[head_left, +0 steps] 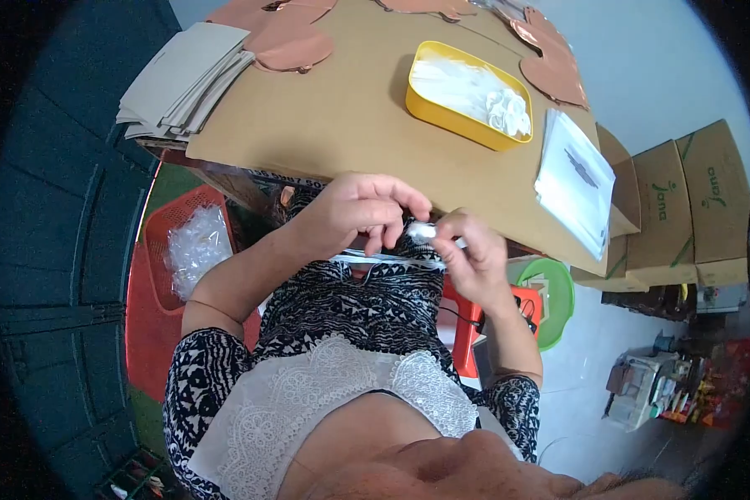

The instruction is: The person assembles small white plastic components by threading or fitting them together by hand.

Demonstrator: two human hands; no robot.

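Observation:
Above my lap, at the table's near edge, my right hand (477, 254) pinches a small bundle of white ribbon (421, 231) between thumb and fingers. My left hand (365, 212) is just left of it, fingers bent and apart, with the index fingertip close to the bundle. Nothing shows between the left fingers. A yellow plastic container (454, 125) on the table holds white strips and, at its right end, several small white coils like the bundle. White printed sheets (575, 179) lie in a stack to its right.
The brown table (325, 125) carries a stack of pale cards (183, 75) and flat copper-coloured foil shapes (287, 52). Below left, a red basket (154, 258) holds clear plastic bags. A green basin (558, 304) and a red stool are below right. Cardboard boxes (654, 204) stand right.

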